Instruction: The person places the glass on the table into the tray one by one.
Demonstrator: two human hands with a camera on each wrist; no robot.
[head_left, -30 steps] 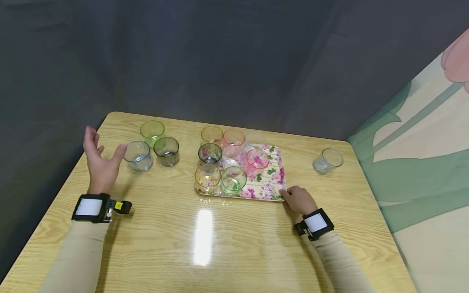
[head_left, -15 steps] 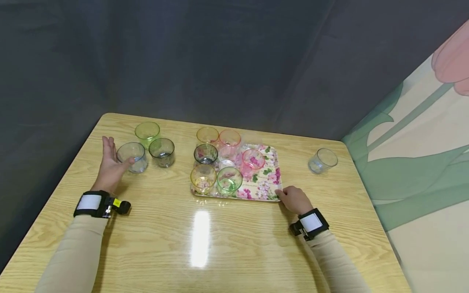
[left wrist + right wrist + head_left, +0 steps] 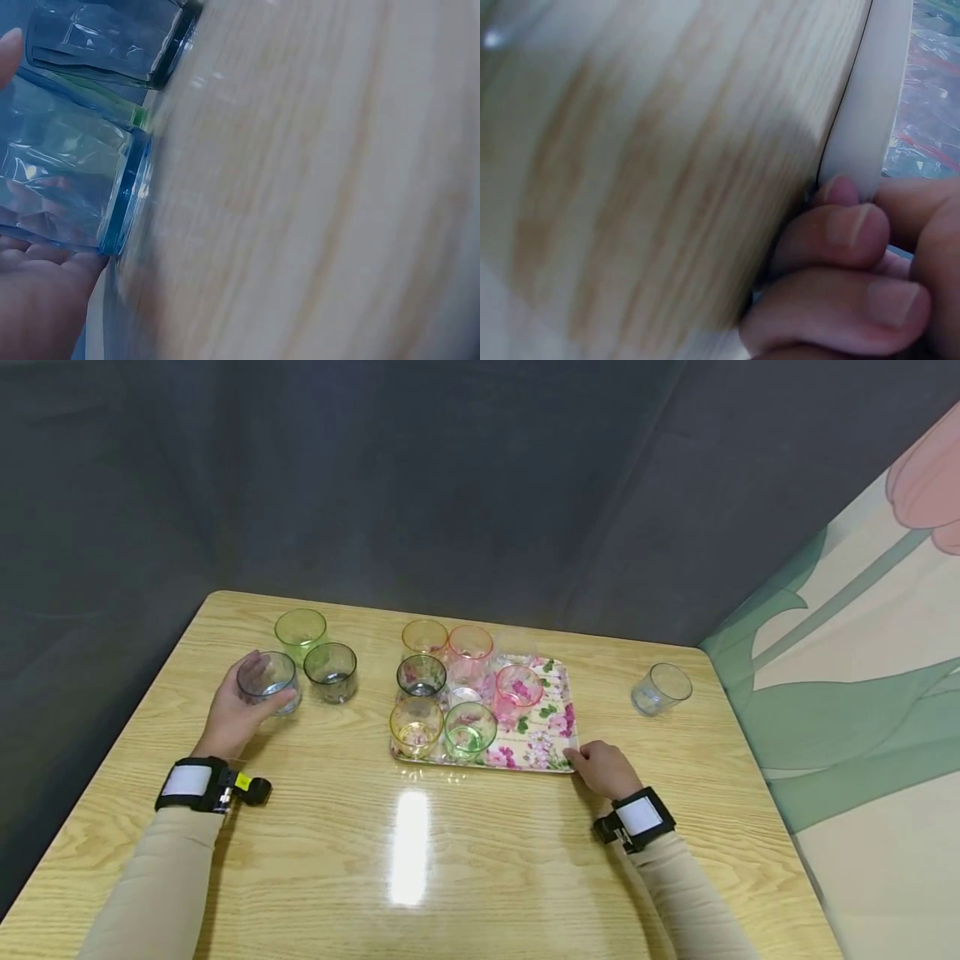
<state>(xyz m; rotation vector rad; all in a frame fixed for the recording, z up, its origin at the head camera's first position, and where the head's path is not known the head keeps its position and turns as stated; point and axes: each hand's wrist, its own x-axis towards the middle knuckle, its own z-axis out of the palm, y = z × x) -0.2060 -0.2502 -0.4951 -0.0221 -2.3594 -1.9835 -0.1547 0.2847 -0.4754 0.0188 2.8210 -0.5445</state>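
Observation:
In the head view my left hand (image 3: 231,718) curls round a clear bluish glass (image 3: 267,675) at the table's left, thumb on its near side. The left wrist view shows this glass (image 3: 67,161) with its thick blue base at the tabletop and fingers behind it. Beside it stand a green glass (image 3: 301,631) and a grey glass (image 3: 332,674). My right hand (image 3: 606,770) grips the near right corner of a floral tray (image 3: 551,739); in the right wrist view the curled fingers (image 3: 832,232) are at the tray's pale edge (image 3: 862,112).
Several coloured glasses stand on the tray's left part, among them a yellow glass (image 3: 416,727), a green one (image 3: 470,731) and a pink one (image 3: 518,689). Another clear glass (image 3: 660,689) is at the table's right. A dark curtain (image 3: 450,485) hangs behind the wooden table (image 3: 337,860).
My left hand has moved in from the left and closed round the bluish glass. The right hand stays at the tray corner. The head view has shifted slightly.

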